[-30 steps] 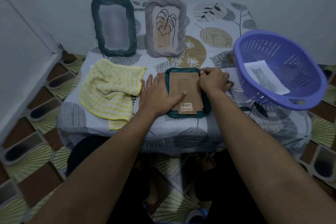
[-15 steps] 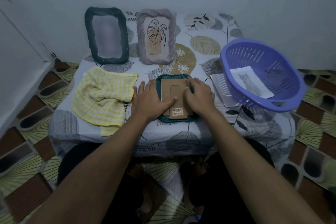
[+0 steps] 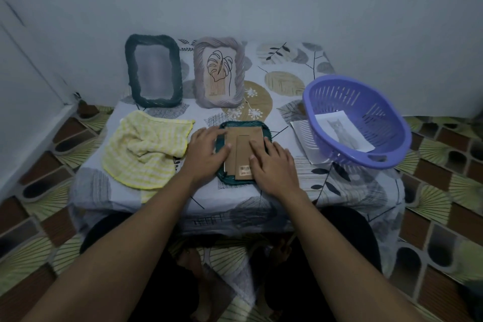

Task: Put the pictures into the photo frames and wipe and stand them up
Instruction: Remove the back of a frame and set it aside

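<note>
Since a second ago, right hand gone from the 1 o'clock corner of the teal frame down onto its cardboard back; left hand much where it was. Teal frame face down on the table, near the middle, toward the 6 o'clock edge. Left hand flat over the frame's 9 o'clock rim, fingers straight and slightly spread, thumb tip on the cardboard. Right hand flat on the 4 o'clock part of the back, fingers straight and close together, gripping nothing. Barcode label at the back's 6 o'clock end, just beside the right thumb.

At 9 o'clock from the teal frame, crumpled yellow cloth. At 11 o'clock, dark green frame upright, contents too blurred to tell. At 12 o'clock, grey frame upright, leaf drawing inside. At 3 o'clock, purple basket with a cat picture lying in it and a sheet of paper partly under it.
</note>
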